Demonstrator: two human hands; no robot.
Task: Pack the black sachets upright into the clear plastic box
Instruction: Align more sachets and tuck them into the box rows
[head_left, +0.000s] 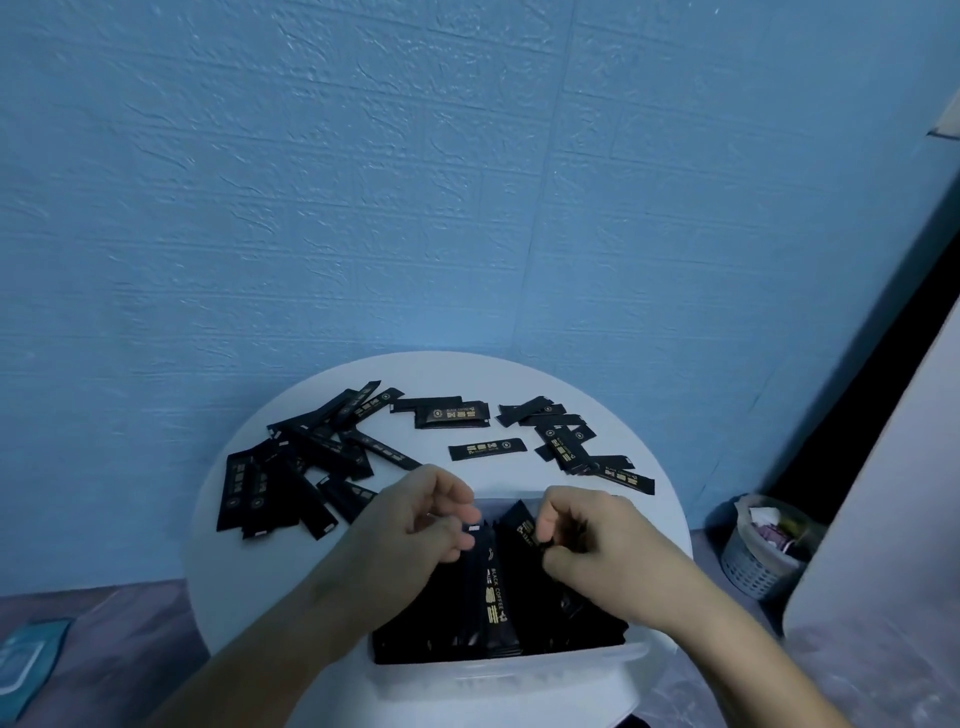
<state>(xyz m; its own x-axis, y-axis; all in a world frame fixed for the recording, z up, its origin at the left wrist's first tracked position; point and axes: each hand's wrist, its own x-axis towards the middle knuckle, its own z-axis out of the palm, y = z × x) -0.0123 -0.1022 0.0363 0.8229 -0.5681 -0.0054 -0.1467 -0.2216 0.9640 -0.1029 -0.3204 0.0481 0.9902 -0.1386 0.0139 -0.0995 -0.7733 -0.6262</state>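
Your right hand pinches the top of an upright sachet in the box. Your left hand has curled fingers just beside it, grip unclear. Loose sachets lie flat beyond on the bench, mostly nearer your left.
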